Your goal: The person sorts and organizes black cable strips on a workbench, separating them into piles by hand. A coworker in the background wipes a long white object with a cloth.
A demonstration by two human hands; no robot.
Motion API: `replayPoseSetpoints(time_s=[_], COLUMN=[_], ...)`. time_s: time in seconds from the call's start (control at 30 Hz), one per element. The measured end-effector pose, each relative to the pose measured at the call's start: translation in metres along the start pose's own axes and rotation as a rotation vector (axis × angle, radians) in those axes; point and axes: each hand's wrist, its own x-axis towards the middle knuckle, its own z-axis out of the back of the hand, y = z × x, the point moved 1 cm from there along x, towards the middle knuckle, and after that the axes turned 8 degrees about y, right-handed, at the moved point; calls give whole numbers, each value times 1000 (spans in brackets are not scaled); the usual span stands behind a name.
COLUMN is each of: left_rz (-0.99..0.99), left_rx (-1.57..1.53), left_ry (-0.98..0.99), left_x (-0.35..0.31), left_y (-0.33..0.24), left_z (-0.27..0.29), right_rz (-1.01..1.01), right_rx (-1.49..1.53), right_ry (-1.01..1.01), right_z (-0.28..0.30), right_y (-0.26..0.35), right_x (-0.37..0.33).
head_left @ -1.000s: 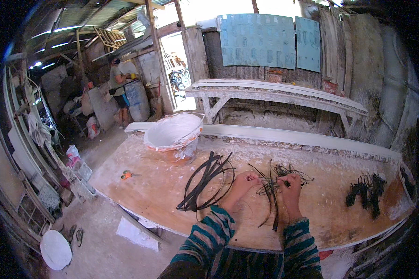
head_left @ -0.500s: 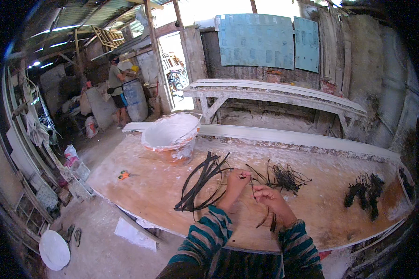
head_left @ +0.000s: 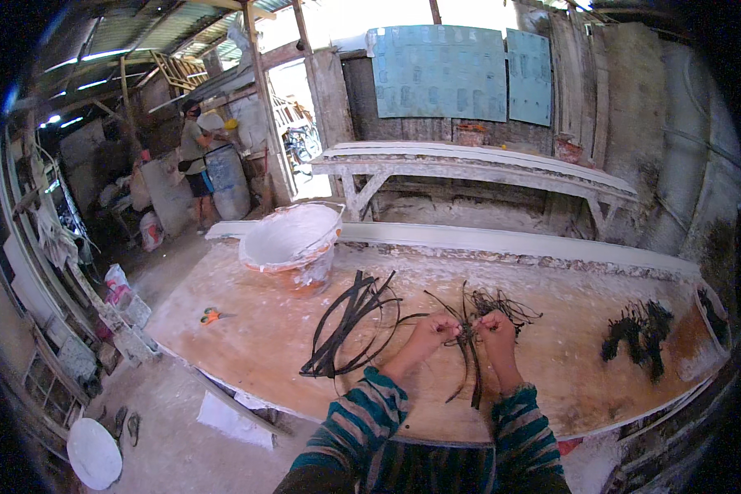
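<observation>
Both hands work close together over the wooden table (head_left: 247, 354). My left hand (head_left: 433, 333) is closed in a pinch on a thin black strip. My right hand (head_left: 496, 331) pinches at the same spot, also on thin black strip. Between them lies a small bundle of black strips (head_left: 474, 375), its ends running toward me and away. Left of my hands spreads a loose coil of long black strips (head_left: 350, 321). A heap of short, tangled black strips (head_left: 523, 309) lies just beyond my right hand, partly hidden by it.
Orange-handled scissors (head_left: 212, 315) lie at the table's left. A white-crusted basin (head_left: 292, 239) stands at the far left edge. More knotted black bundles (head_left: 640, 333) sit at the right. A white bench (head_left: 477, 160) stands behind; a co-worker (head_left: 193, 156) is beside a blue drum (head_left: 226, 181).
My hands have moved apart sideways, the right rising to the left one's level. The black bundle now shows between them. The view has shifted slightly.
</observation>
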Motion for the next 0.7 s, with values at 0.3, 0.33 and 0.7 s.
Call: replayPoseSetpoints(time_s=[0.3, 0.33, 0.7], left_rz=[214, 216, 309], left_rx=[-323, -326, -318], left_ry=[323, 335, 339], left_x=[-10, -10, -2], left_y=[-21, -26, -22], left_z=[-43, -46, -47], right_rz=[-24, 25, 53], right_rx=[209, 192, -41], right_ry=[-236, -234, -270], right_z=[11, 11, 10], right_y=[-49, -51, -37], right_x=[8, 9, 10])
